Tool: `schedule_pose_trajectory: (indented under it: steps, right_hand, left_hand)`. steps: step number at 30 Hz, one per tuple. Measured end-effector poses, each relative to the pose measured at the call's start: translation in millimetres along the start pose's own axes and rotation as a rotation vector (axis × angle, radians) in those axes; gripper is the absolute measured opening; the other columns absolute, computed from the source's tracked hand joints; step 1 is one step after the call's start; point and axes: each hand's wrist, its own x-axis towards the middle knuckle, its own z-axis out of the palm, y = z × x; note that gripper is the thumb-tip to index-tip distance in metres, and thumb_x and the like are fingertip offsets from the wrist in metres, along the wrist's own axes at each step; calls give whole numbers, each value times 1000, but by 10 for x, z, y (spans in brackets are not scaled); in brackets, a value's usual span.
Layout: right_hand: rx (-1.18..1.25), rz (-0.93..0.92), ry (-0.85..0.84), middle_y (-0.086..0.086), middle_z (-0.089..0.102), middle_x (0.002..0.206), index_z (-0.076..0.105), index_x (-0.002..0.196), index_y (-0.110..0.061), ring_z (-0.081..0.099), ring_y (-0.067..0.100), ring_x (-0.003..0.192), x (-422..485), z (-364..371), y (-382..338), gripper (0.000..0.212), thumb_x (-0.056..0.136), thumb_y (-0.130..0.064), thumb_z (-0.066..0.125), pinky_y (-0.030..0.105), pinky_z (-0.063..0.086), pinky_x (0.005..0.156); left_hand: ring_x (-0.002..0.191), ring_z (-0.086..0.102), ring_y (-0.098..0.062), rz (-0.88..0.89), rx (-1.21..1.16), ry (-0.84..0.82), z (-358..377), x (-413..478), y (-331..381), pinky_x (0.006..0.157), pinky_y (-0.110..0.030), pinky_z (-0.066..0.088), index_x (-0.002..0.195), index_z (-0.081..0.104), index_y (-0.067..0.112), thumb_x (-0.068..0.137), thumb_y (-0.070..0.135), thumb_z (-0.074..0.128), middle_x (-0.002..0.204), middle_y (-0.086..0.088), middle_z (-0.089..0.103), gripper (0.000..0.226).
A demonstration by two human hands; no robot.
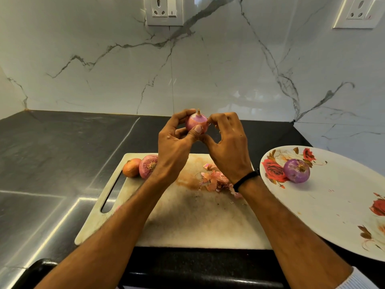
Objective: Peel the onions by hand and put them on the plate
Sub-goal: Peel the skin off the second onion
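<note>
Forearms (125, 226) up, left grip (173, 140) is cradling the light, slick onion (196, 122) while right grip (227, 147) is pinching its brittle skin (205, 125) near the neck.

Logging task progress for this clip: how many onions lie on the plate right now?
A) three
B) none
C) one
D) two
C: one peeled onion sits on the plate; the held onion and the two unpeeled onions on the board are off it.
</note>
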Motion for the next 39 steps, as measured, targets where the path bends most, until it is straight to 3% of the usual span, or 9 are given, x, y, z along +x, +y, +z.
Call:
schedule_pose_trajectory:
  steps: [11, 15, 21, 32, 39]
  right_hand:
    - [-5, -46, -13, 13, 63, 99, 63, 100, -3, 53, 16, 89, 5, 9, 40, 25, 85, -18, 76, 24, 50, 79]
    - [23, -52, -3, 10, 61, 91, 63, 92, -3, 49, 12, 83, -25, 28, -8, 16, 88, -16, 73, 17, 43, 74]
    - [91, 47, -1, 7, 59, 100, 58, 106, -6, 52, 10, 85, -8, 8, -29, 32, 85, -20, 77, 5, 42, 77]
    - [89, 9, 9, 13, 63, 103, 61, 107, -3, 60, 20, 90, -12, 3, -33, 32, 85, -19, 76, 25, 52, 82]
    - [96, 15, 9, 13, 63, 104, 61, 109, -3, 60, 20, 91, -16, 6, -33, 32, 85, -19, 76, 21, 50, 83]
  left_hand:
    - [103, 69, -17, -18, 31, -12, -4, 2, -22, 85, -27, 59, 128, 59, 16, 90, 12, 71, 126, -6, 62, 40]
    - [104, 69, -11, -14, -20, -1, -20, 4, 7, 82, -21, 56, 125, 59, 18, 91, 10, 70, 124, -7, 64, 37]
    - [104, 69, -15, -31, -22, 2, -23, 4, -12, 83, -26, 58, 128, 60, 14, 90, 11, 71, 124, -8, 64, 40]
    - [99, 69, -5, -26, -16, -15, -20, 1, 19, 79, -20, 56, 123, 59, 20, 90, 11, 70, 122, -4, 63, 36]
    - [100, 69, -7, -23, 1, -16, -24, 6, -1, 80, -21, 57, 125, 59, 20, 90, 11, 71, 122, -4, 63, 38]
